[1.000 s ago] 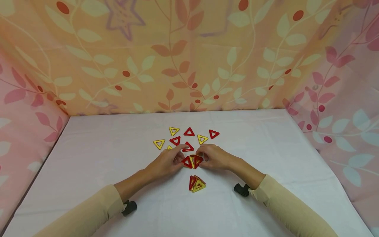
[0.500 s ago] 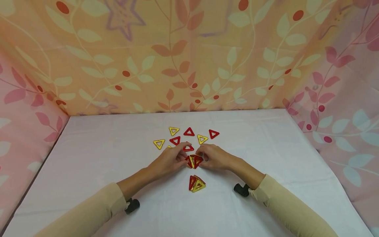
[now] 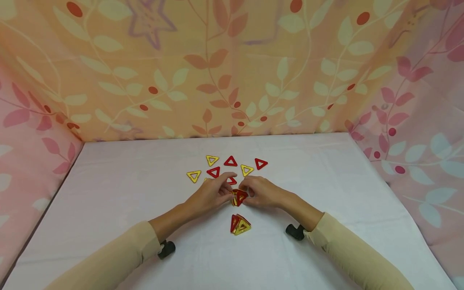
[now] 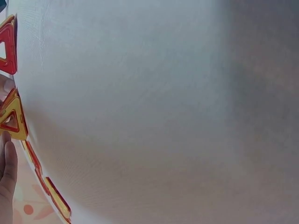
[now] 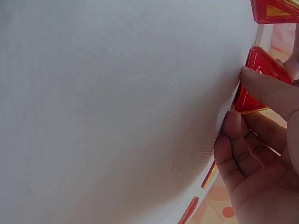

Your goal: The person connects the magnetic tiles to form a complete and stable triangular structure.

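Observation:
Several red and yellow triangular magnetic tiles stand together as a small pyramid point(image 3: 241, 197) in the middle of the table. My left hand point(image 3: 210, 196) holds its left side, thumb in front and index finger arched behind, covering that side. From the right, my right hand point(image 3: 262, 192) grips it too; in the right wrist view the thumb point(image 5: 273, 91) presses a red tile point(image 5: 252, 99) and the other fingers curl behind. A yellow face of the pyramid point(image 4: 19, 123) shows in the left wrist view. Closer to me stands another red and yellow pyramid point(image 3: 241, 230), touched by neither hand.
Beyond the hands, loose tiles lie flat on the white tablecloth point(image 3: 127, 193), among them a yellow tile point(image 3: 212, 156), a red tile point(image 3: 230, 164) and a red tile point(image 3: 257, 164) farther right. The left hand partly covers some. A patterned curtain point(image 3: 181, 121) rises behind the table.
My left hand has moved slightly right, swinging the left red tile inward against the others, so the pyramid looks narrower. My right hand has stayed in place.

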{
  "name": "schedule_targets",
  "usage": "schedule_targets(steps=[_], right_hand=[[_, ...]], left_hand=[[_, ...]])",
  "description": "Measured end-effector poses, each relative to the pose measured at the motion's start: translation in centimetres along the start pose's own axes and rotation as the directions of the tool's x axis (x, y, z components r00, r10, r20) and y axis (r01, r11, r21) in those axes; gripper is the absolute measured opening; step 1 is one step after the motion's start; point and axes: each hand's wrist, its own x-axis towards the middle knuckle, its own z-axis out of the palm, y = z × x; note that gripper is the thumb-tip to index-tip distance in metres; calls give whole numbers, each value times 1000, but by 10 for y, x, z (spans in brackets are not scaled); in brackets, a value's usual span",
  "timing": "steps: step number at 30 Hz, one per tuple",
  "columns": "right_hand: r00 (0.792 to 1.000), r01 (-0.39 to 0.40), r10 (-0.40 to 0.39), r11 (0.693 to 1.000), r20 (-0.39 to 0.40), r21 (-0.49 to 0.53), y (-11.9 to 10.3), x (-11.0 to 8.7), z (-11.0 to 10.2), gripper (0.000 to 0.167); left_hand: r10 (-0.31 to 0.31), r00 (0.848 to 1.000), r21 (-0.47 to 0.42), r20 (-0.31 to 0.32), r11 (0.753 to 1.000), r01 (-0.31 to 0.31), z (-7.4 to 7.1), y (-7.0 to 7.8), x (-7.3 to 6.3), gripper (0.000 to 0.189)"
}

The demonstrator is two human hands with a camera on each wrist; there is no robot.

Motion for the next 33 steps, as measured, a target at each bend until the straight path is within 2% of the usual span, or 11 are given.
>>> schedule_targets(steps=[13,18,22,27,33], right_hand=[[1000,-2,2,1000,-2,-11,-1,1,0,31],[1000,-7,7,1000,-1,-5,-1,1,0,32],[1000,-15,15,1000,1,0,-2,0,0,33],[1000,-14,14,1000,3,1,-1,0,-1,34],[999,-31,30,998,16,50,3,0,-3,35]], left_hand=[[5,1000,16,-14,1000,-5,2,-3,5,60],[-15,1000,40,-25,999,16,3,-3,6,58],[-36,999,50,-23,998,37,4,-6,6,51],[-33,999,47,-8,998,33,5,-7,5,41],[-55,998,37,5,998,55,6,-5,4,34]])
